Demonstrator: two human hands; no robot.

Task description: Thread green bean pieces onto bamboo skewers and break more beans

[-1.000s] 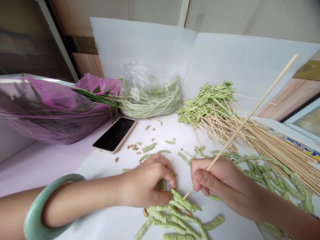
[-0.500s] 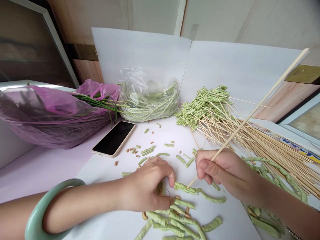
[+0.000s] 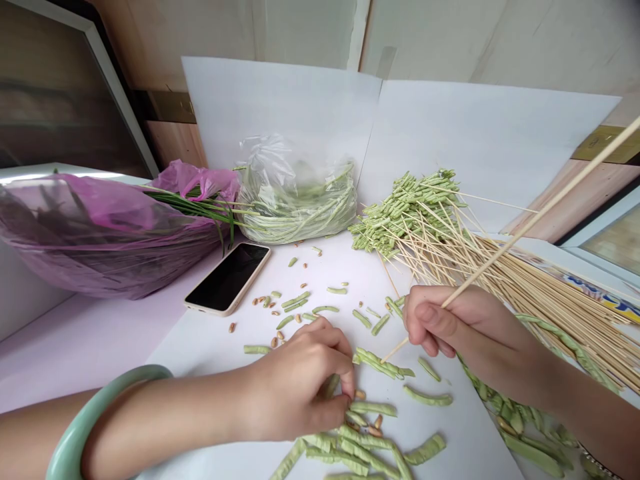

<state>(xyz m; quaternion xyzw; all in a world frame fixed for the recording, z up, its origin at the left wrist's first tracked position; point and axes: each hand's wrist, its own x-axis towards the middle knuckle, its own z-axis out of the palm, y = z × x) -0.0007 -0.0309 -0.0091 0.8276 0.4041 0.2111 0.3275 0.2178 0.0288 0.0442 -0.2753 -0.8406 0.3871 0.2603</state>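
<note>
My right hand (image 3: 465, 333) is closed round a long bamboo skewer (image 3: 520, 237), which slants up to the right. The skewer's lower tip meets a few cut long bean pieces (image 3: 373, 360) lying side by side; whether it goes through them I cannot tell. My left hand (image 3: 305, 380), with a green bangle (image 3: 95, 420) on the wrist, is low over the paper, thumb and forefinger pinched together. What they hold, if anything, is hidden. Right by those fingertips lie more long bean pieces (image 3: 367, 450) and brown bean seeds (image 3: 375, 431).
A phone (image 3: 227, 277) lies left of centre. Behind it are a purple plastic bag (image 3: 115, 233) and a clear bag of long beans (image 3: 300, 210). Skewered beans (image 3: 407, 210) are heaped at back right, beside many bare skewers (image 3: 555, 303). Other beans (image 3: 535, 447) lie at lower right.
My right hand and the skewer have shifted right, its tip now slightly higher. The bean pieces at the tip have moved right too. My left hand has moved slightly right and down, its fingertips closer together.
</note>
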